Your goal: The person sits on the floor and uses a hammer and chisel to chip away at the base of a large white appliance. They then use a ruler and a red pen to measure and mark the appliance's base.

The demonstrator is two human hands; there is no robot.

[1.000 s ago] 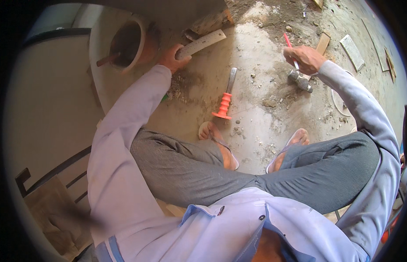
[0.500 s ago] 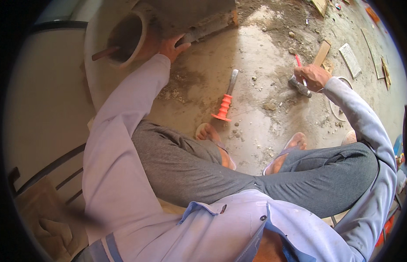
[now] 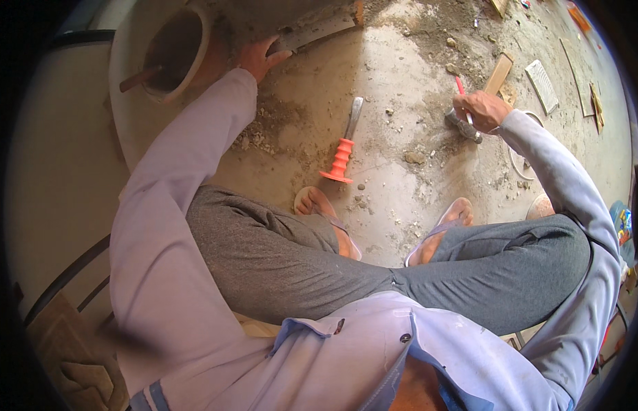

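My left hand (image 3: 260,59) reaches to the shaded upper left, its thumb spread away from the fingers. It touches the near end of a long, dusty grey block (image 3: 319,31); its fingertips are partly hidden. Over on the right, my right hand (image 3: 485,109) is closed on a thin red-and-white pencil-like stick (image 3: 459,85). A hammer's grey metal head (image 3: 464,127) lies right under that hand; whether the hand also grips its handle is hidden. Between the hands, a chisel (image 3: 341,154) with an orange ribbed grip and hand guard lies on the floor.
A round bucket-like container (image 3: 195,65) with a brown stick (image 3: 140,79) across its mouth is left of my left hand. Beyond my right hand lie a wooden piece (image 3: 498,74) and a white perforated plate (image 3: 541,87). Rubble (image 3: 414,157) and dust cover the floor near my sandalled feet.
The whole view has shifted slightly, so the floor and tools sit higher and further left. Both hands keep about the same places beside the block and the hammer head.
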